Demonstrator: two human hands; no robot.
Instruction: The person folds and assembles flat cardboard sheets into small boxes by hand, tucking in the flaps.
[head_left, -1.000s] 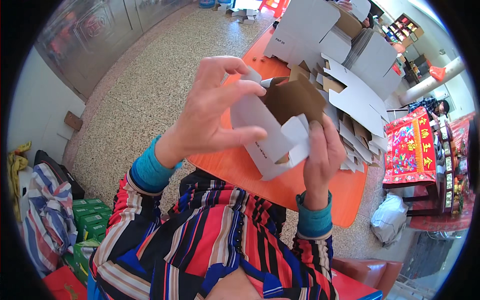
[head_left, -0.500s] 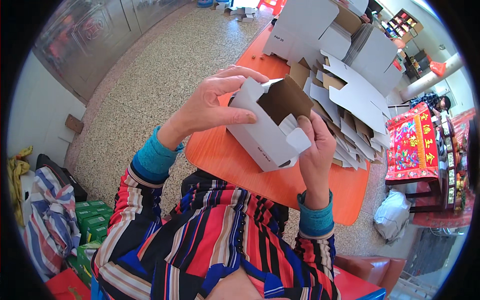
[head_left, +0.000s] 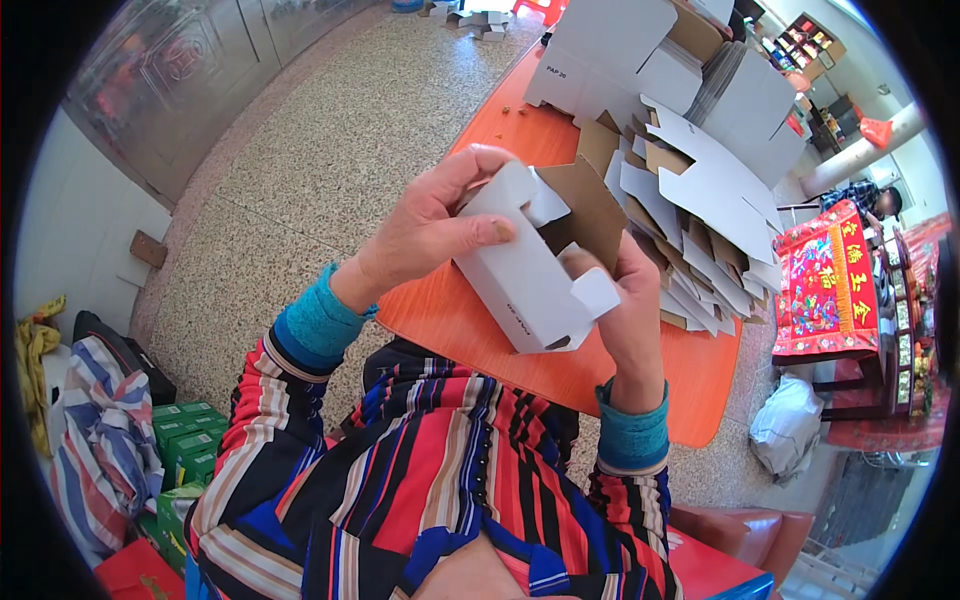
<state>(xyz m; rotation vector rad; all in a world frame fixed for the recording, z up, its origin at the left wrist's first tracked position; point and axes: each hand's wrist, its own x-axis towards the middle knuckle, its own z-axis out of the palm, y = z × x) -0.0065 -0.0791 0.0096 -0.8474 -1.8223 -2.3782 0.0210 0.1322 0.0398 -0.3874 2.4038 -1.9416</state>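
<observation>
A small white cardboard box with a brown inside is held between both hands above the orange table. Its near end is open, with the large lid flap raised and small side flaps bent out. My left hand grips the left wall, thumb lying along the white face and fingers curled over the far side. My right hand holds the right end beside a small side flap, its thumb partly inside the opening. Some right-hand fingers are hidden behind the box.
Flat white and brown carton blanks lie in a loose pile on the table to the right. Behind them stand larger white cartons packed with blanks. Green boxes sit on the floor at left, and a red embroidered cloth hangs at right.
The box has turned and tilted slightly in my hands. A side flap near my left hand now bends inward over the opening, and my right thumb has moved into the opening.
</observation>
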